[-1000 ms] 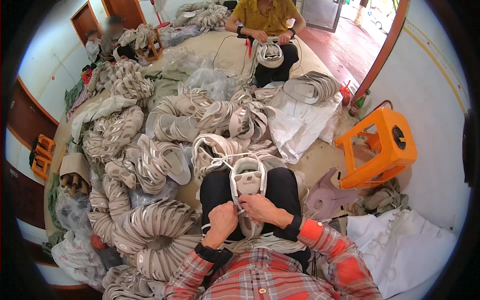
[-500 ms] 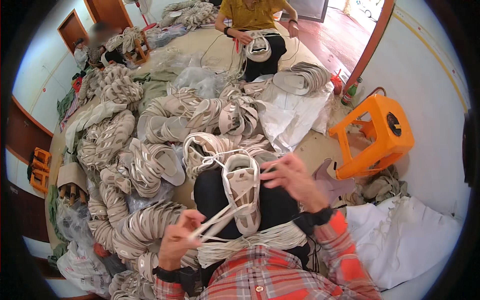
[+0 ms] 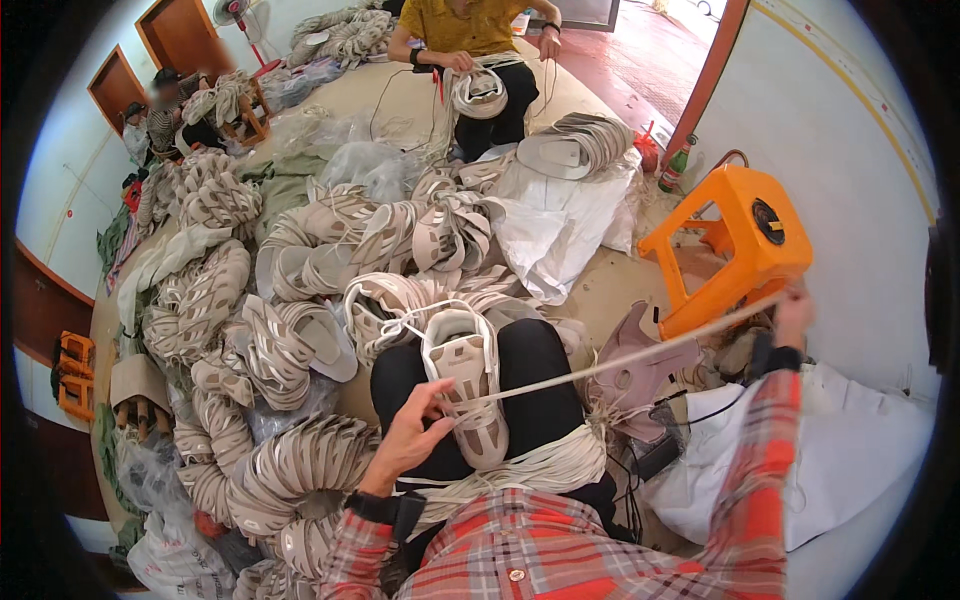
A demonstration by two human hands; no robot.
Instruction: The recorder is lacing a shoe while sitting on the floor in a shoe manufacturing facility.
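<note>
A beige shoe upper with a white lace loop at its collar lies across my black-trousered lap, toe toward me. My left hand is at its left edge, thumb and bent fingertips against the upper near the eyelets. From there a pale flat shoelace runs taut, rising to the right. Far out to the right, beside the orange stool, my right hand is closed on the lace's other end; motion blurs it. A bundle of loose pale laces lies across my lap, nearer my body.
Piles of nested beige shoe uppers spread to my left and ahead. An orange plastic stool stands at right, with white sheeting nearer me. A green bottle is by the wall. Opposite, a person in a yellow shirt handles another upper.
My right hand has swung far out to the right, drawing the lace taut. My left hand has moved up and right to the upper's edge. The head view has shifted slightly.
</note>
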